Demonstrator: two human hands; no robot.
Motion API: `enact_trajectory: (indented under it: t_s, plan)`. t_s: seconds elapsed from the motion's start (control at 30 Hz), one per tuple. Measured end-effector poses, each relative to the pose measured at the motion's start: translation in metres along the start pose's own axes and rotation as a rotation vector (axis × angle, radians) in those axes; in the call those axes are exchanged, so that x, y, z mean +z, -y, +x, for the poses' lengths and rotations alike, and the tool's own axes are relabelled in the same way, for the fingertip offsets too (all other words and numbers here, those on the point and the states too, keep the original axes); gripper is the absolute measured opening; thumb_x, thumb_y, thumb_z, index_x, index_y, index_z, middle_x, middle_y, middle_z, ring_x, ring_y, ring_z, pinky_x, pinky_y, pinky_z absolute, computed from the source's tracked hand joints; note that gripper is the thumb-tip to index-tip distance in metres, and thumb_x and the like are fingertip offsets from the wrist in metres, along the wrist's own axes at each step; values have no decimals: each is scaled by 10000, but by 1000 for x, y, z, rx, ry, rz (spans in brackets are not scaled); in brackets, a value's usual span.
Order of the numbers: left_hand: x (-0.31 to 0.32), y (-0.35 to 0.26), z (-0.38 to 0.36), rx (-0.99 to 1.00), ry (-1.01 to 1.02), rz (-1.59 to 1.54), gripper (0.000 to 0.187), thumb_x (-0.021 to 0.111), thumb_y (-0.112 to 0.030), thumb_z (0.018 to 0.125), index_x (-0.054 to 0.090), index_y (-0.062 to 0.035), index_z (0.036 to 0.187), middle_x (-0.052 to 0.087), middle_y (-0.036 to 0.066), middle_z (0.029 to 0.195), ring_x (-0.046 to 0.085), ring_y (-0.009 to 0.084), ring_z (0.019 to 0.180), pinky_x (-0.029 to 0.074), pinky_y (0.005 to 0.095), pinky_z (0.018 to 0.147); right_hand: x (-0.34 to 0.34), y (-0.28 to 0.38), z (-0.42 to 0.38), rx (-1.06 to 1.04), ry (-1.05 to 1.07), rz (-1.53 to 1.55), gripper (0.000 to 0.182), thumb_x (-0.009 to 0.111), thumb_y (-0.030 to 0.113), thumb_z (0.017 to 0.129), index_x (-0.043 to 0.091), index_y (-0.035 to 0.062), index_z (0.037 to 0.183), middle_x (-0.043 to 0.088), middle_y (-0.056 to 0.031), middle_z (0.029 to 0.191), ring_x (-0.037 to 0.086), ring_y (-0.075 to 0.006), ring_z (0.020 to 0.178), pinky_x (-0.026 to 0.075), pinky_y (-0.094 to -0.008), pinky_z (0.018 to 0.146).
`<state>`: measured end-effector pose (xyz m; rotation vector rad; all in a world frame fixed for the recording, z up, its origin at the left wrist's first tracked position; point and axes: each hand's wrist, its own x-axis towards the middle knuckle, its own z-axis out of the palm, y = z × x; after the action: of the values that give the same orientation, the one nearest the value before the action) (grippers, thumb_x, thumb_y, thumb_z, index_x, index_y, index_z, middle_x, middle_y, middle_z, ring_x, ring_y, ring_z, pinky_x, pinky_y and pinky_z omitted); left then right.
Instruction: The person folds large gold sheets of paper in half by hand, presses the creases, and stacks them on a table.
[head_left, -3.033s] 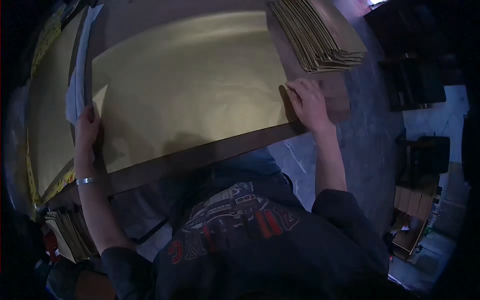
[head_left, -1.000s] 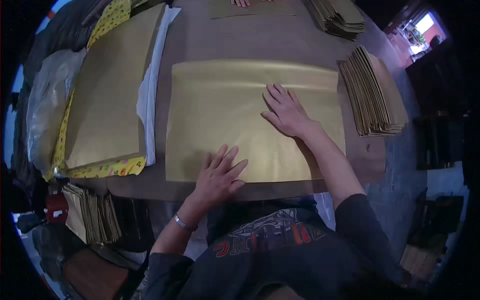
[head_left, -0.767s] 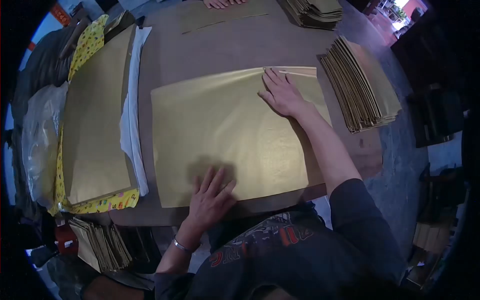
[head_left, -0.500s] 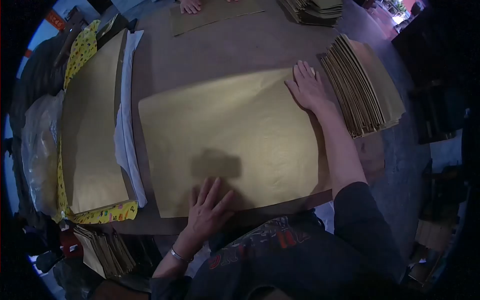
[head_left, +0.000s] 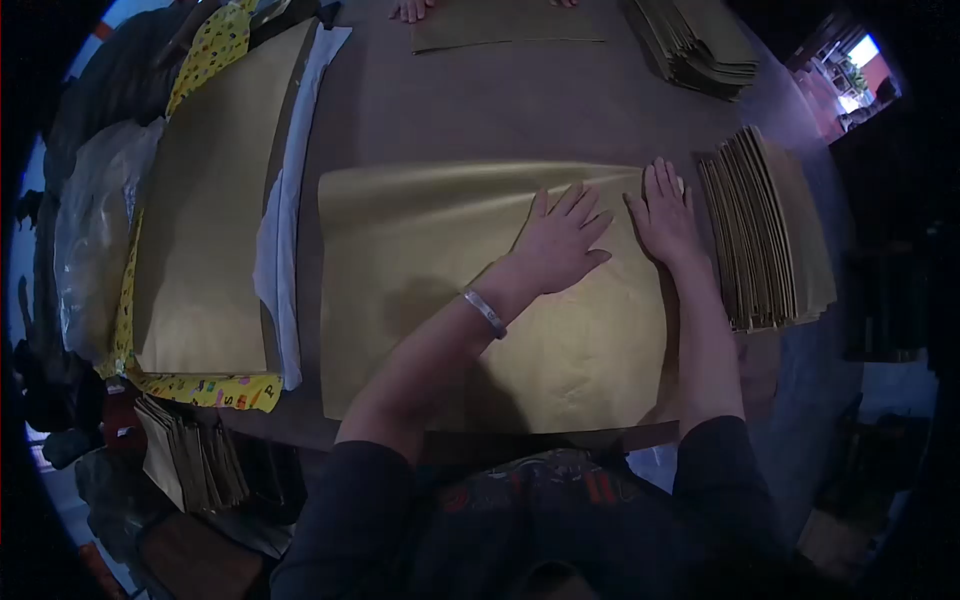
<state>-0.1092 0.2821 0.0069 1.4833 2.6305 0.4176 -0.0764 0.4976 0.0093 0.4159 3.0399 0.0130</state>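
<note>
A large sheet of brown paper [head_left: 560,370] lies on the table in front of me, with a ripple along its far edge. My left hand [head_left: 565,240] rests on its upper right part, palm down with fingers spread. Over the sheet's far right corner lies my right hand [head_left: 665,215], fingers stretched out and thumb apart. A small pale thing [head_left: 681,187] peeks out beside its fingertips; I cannot make out what it is. Just right of that hand stands a pile of folded brown paper [head_left: 765,235].
At left lies a thick stack of brown sheets [head_left: 215,210] on yellow patterned wrapping [head_left: 215,390], beside clear plastic [head_left: 95,240]. Across the table, another person's hand [head_left: 410,9] touches a brown sheet [head_left: 500,25]. More folded paper [head_left: 695,45] lies at far right.
My left hand has moved from the sheet's near edge up and right across it, close to my right hand. The right hand stays at the far right corner. The camera view has shifted.
</note>
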Motion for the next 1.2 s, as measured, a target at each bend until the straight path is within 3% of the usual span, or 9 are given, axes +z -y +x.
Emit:
enact_trajectory:
  t_s: [0.13,0.47,0.6,0.67,0.73,0.9,1.03,1.2]
  plan:
    - [0,44,-7,-180,-145,41,663,461,-537,958,377,-136,1479,244,157,1580,176,323,1482,170,646,1139,-2,2,0,21,12,43,708,319,472,1009,204,0,1524,113,-146,1622,60,-280,1506,69,-473,1215]
    - [-58,177,-134,-732,-128,199,691,445,-557,954,336,-149,1501,231,152,1590,159,341,1484,171,658,1134,-5,7,0,68,42,-12,687,308,455,1019,183,16,1532,102,-135,1625,33,-281,1508,57,-496,1212]
    - [-54,182,-137,-729,-124,226,692,432,-559,956,325,-155,1508,218,147,1596,153,340,1485,160,650,1141,-14,61,3,32,45,-49,688,334,447,1012,185,25,1534,111,-145,1621,26,-286,1508,56,-523,1206]
    - [-56,177,-136,-760,-127,196,686,432,-555,957,327,-162,1509,205,146,1601,151,341,1485,149,649,1144,-22,120,4,-178,59,138,708,368,443,993,217,-16,1510,132,-170,1612,45,-287,1507,63,-544,1199]
    - [-52,182,-137,-740,-127,219,682,429,-553,958,327,-166,1510,202,138,1603,151,335,1486,149,649,1143,3,175,13,-418,-33,143,679,347,424,1002,221,-5,1512,116,-173,1615,43,-289,1508,59,-509,1206]
    - [-49,192,-137,-764,-68,250,574,364,-440,1004,326,-179,1514,210,105,1605,178,310,1484,176,656,1132,-5,291,12,-710,40,179,666,316,429,1010,246,-8,1508,167,-167,1606,96,-286,1502,76,-526,1204]
    - [-49,189,-138,-748,-70,279,542,343,-377,1012,315,-175,1514,210,110,1603,179,332,1481,185,679,1116,5,282,18,-643,16,284,652,321,416,1013,252,-2,1508,176,-158,1606,105,-277,1501,81,-524,1205]
    - [-41,202,-140,-730,-94,260,549,320,-408,1021,299,-180,1520,195,108,1610,170,348,1480,177,674,1121,-5,211,15,-482,53,225,655,280,428,1019,216,13,1521,148,-136,1615,100,-259,1503,65,-485,1216]
